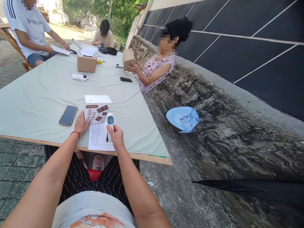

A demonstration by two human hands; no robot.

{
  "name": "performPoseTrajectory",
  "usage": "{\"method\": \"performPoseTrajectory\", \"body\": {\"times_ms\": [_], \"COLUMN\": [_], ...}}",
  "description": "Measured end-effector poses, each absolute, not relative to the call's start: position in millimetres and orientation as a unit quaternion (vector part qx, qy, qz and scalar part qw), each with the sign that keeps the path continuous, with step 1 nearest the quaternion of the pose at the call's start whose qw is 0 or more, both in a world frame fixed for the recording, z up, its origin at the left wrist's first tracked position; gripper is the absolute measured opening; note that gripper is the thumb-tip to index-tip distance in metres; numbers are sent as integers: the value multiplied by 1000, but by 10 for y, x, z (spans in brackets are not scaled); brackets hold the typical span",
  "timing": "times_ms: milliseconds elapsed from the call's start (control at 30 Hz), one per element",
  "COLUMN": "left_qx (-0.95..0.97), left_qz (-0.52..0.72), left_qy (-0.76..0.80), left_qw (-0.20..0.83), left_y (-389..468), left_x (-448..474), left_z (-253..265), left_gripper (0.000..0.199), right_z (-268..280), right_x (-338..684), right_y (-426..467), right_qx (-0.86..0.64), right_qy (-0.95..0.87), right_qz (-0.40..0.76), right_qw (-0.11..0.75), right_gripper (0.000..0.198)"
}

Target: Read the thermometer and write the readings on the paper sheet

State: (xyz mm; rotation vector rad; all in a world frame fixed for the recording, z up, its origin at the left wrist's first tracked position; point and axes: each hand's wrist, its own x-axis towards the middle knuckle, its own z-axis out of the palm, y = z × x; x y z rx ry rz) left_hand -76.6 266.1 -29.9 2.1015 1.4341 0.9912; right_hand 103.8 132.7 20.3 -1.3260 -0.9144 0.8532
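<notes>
A white "Super Meal" box (96, 110) with chocolate pieces printed on it stands upright on the table in front of me. My left hand (82, 123), with a red string at the wrist, grips the box at its lower left corner, thumb on the front face. In my right hand (115, 136) is a white infrared thermometer (110, 119), its blue-framed screen facing me and its head close to the box's right side. My fingers hide most of its handle. Beneath lies a printed sheet (97, 142), and a pen's dark end shows beside the right hand.
A smartphone (68, 115) lies left of my left hand. Farther back on the cloth-covered table (35, 104) are a cardboard box (86, 64), a white device with a cable (79, 77) and a black phone (125, 79). Three people sit around; one holds a carton (128, 58).
</notes>
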Motion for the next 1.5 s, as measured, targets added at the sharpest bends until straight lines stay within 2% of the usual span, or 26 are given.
{"method": "performPoseTrajectory", "body": {"times_ms": [200, 467, 567, 733, 867, 933, 1033, 1133, 1333, 1400, 1500], "left_qx": [735, 731, 731, 734, 769, 781, 788, 792, 798, 798, 795], "left_qz": [347, 346, 323, 259, 251, 252, 259, 258, 225, 227, 228], "left_qy": [542, 556, 573, 611, 575, 557, 544, 540, 546, 545, 547], "left_qw": [212, 191, 182, 147, 125, 125, 125, 123, 120, 121, 129], "left_y": [2685, 2701, 2633, 2327, 2060, 1971, 1903, 1886, 1857, 1844, 1832], "left_x": [-738, -738, -720, -688, -728, -753, -772, -767, -746, -742, -734], "left_z": [-264, -213, -181, -203, -273, -301, -320, -302, -238, -234, -228], "left_gripper": [86, 80, 78, 90, 87, 83, 81, 80, 83, 83, 83], "right_z": [13, -118, -168, -256, -300, -317, -340, -345, -302, -316, -381], "right_x": [1290, 1409, 1505, 1754, 1870, 1859, 1746, 1551, 1291, 1284, 1283], "right_y": [951, 915, 985, 1132, 1198, 1223, 1297, 1434, 1647, 1628, 1526], "right_qx": [-611, -646, -702, -823, -842, -840, -794, -734, -749, -726, -664], "right_qy": [-375, -386, -422, -468, -485, -489, -524, -576, -575, -572, -513], "right_qz": [347, 321, 279, 153, 103, 51, 2, 66, 154, 191, 292], "right_qw": [605, 575, 501, 284, 212, 228, 307, 353, 291, 330, 459], "right_gripper": [48, 55, 52, 36, 34, 40, 40, 33, 44, 45, 44]}}
